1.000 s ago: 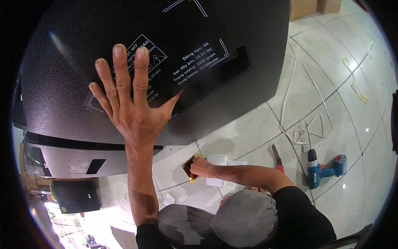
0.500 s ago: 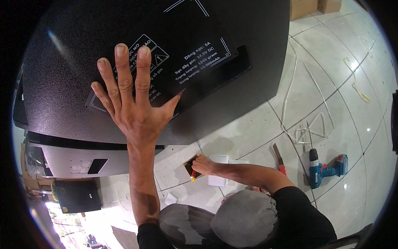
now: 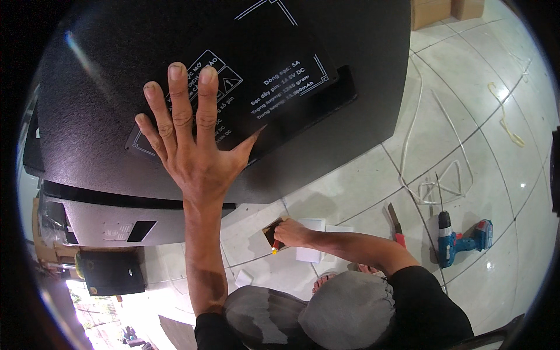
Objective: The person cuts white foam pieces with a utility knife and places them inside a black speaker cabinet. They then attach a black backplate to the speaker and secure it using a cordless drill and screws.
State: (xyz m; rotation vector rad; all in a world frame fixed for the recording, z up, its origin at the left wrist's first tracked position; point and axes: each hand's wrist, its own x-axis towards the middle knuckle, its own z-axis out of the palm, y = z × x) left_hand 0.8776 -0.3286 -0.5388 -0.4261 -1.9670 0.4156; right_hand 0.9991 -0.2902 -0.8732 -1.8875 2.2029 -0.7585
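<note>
My left hand point(image 3: 201, 154) lies flat with fingers spread on a black plate point(image 3: 291, 41) with white print. That plate sits on the side of a large black textured cabinet point(image 3: 373, 81). Lower down, my right hand point(image 3: 290, 234) is closed at a small open box point(image 3: 269, 230) on the floor, its inside brown. From under those fingers sticks a small red object with a yellow tip point(image 3: 274, 249), whose kind I cannot make out. A white box point(image 3: 310, 253) lies beside that hand, partly behind the forearm.
On the tiled floor to the right lie a blue cordless drill point(image 3: 448, 242), a red-handled saw blade point(image 3: 395, 224) and a loose white cord point(image 3: 468, 175). A second cabinet point(image 3: 111, 224) stands at left, with a black speaker point(image 3: 111, 274) below it. Cardboard boxes point(image 3: 431, 13) are at top right.
The whole view has shifted slightly to the right. Both hands keep their places, the left on the plate and the right at the small box. More of a foot shows below.
</note>
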